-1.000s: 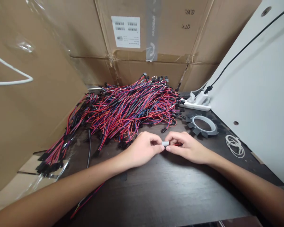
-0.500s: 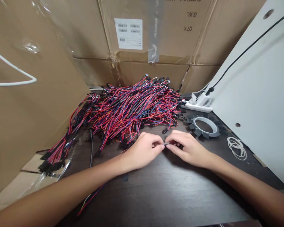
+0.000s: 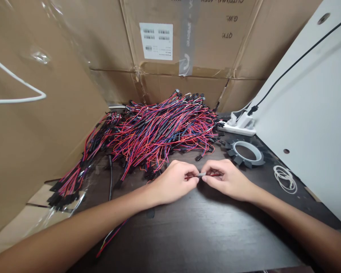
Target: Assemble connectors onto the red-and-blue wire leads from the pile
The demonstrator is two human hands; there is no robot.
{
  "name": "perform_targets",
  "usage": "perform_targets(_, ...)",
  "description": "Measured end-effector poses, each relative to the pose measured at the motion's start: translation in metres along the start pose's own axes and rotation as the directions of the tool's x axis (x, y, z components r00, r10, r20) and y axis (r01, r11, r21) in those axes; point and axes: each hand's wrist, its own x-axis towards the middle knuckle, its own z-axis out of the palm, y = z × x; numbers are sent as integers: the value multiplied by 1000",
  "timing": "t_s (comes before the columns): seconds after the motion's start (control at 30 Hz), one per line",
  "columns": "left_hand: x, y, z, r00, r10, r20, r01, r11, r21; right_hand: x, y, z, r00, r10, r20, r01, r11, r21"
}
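Observation:
My left hand (image 3: 180,182) and my right hand (image 3: 226,179) meet over the middle of the table, each in a pinch. Between their fingertips is a small grey piece (image 3: 201,174), apparently tape, on a thin wire (image 3: 215,175). Red and dark strands of that wire show on both sides of the grey piece; its ends are hidden by my hands. Just beyond lies a large heap of red, blue and black cables (image 3: 159,132) with black connectors. To the right of my right hand rests a tape roll (image 3: 260,154) with grey strips stuck around its rim.
Cardboard boxes (image 3: 204,45) wall off the back and left. At the right stand a white panel (image 3: 309,102) and a white power strip (image 3: 244,129) with plugs. A coiled white cord (image 3: 285,180) lies on the dark table (image 3: 187,235). Loose wire ends (image 3: 102,248) show below my left forearm.
Both hands have shifted very slightly right in the view, still pinching. More of the grey piece and of the red wire beside it is now visible between the fingers.

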Motion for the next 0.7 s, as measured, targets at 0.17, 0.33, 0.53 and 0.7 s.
perform_targets(0.17, 0, 1, 0, 1000, -8, -8, 8, 1000, 1, 0, 2, 0, 1000, 28, 8, -28, 999, 43)
perform_targets(0.33, 0, 0, 0, 999, -30, -16, 29, 999, -40, 1, 3, 0, 999, 42, 2, -42, 996, 73)
perform_targets(0.53, 0, -2, 3, 998, -56, -17, 55, 997, -61, 1, 1, 1, 998, 63, 1, -62, 993, 96)
perform_targets(0.7, -2, -3, 4, 998, -56, -23, 54, 996, -67, 0, 1, 2, 998, 58, 7, -58, 994, 96)
